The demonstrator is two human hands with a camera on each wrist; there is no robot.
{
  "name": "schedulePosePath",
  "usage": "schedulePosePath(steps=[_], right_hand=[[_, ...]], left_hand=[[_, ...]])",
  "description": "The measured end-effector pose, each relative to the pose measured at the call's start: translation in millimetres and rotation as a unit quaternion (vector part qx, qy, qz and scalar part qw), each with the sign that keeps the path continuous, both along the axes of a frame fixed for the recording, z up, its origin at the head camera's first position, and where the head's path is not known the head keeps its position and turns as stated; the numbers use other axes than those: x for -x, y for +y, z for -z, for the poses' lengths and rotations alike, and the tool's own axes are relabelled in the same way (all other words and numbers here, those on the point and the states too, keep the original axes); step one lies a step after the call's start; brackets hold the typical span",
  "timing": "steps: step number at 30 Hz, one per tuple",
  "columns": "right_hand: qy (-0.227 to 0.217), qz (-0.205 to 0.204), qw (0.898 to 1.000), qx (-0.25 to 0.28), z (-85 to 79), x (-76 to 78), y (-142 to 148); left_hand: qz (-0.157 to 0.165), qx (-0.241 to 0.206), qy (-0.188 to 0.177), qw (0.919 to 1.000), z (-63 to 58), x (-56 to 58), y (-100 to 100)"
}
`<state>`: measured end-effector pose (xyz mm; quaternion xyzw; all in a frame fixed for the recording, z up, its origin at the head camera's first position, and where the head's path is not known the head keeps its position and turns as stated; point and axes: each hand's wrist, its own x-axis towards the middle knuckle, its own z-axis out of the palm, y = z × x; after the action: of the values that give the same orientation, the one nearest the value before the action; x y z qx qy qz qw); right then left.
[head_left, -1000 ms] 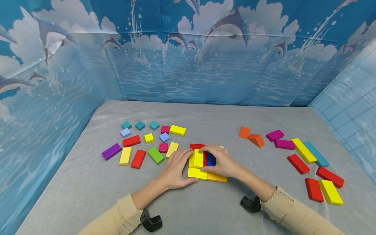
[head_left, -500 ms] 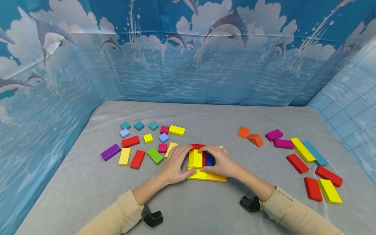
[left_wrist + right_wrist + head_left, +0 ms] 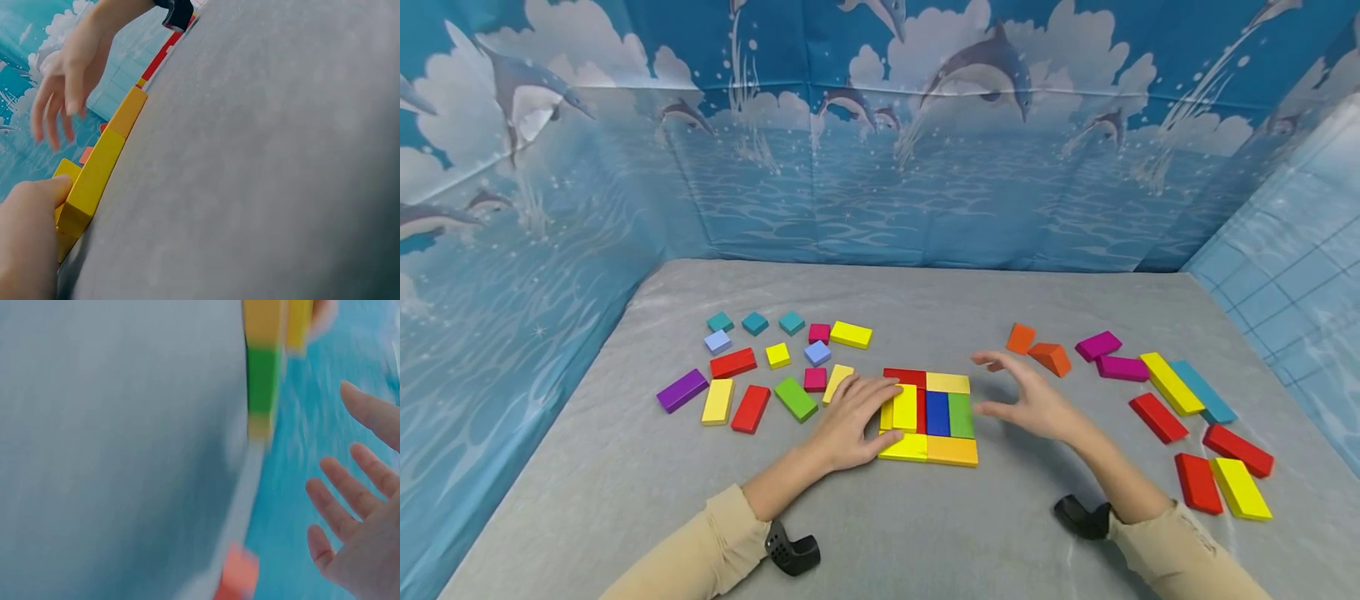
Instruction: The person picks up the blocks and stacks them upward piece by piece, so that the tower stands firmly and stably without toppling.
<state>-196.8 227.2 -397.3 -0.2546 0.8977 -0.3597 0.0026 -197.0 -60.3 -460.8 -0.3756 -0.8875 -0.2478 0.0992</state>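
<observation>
A flat rectangle of coloured wooden blocks lies mid-table, with a red block (image 3: 904,377), a blue block (image 3: 937,414), a green block (image 3: 961,415) and an orange-yellow block (image 3: 952,451) among them. On its left part rests a raised yellow block (image 3: 906,408). My left hand (image 3: 850,423) holds this block by its ends, fingertips at the far end and thumb at the near one. In the left wrist view the thumb (image 3: 57,189) touches it. My right hand (image 3: 1033,404) hovers right of the rectangle, fingers spread, holding nothing; the right wrist view shows its palm (image 3: 375,550).
Loose blocks lie at left, including a purple block (image 3: 682,391), a green block (image 3: 796,399) and teal cubes (image 3: 755,322). At right are orange blocks (image 3: 1051,359), magenta blocks (image 3: 1122,368), red blocks (image 3: 1198,483) and a long blue block (image 3: 1204,392). A dolphin-print curtain (image 3: 850,208) stands behind.
My right hand has let go of the raised yellow block and moved right, uncovering the blue and green blocks. My left hand stays at the block, nearly still.
</observation>
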Motion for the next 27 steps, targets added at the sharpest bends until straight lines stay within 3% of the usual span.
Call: schedulePosePath(steps=[5,9,15,21,27], right_hand=[[-0.001,0.046,0.999,-0.016,-8.5,-7.3,69.3],[-0.021,0.079,0.994,-0.068,-7.7,-16.0,125.6],[-0.120,0.127,0.980,-0.095,1.1,-29.0,190.6],[-0.134,0.122,0.978,-0.107,9.0,-36.9,215.0],[-0.182,0.132,0.963,-0.148,11.2,-34.1,212.7]], left_hand=[[0.001,-0.006,0.005,1.0000,3.0,0.3,-0.3],[0.003,-0.009,0.002,1.0000,3.2,0.3,-0.4],[0.004,-0.009,0.003,0.9999,3.1,0.2,0.1],[0.006,-0.012,0.005,0.9999,3.4,0.2,0.7],[0.004,-0.011,0.006,0.9999,3.7,-0.2,0.2]])
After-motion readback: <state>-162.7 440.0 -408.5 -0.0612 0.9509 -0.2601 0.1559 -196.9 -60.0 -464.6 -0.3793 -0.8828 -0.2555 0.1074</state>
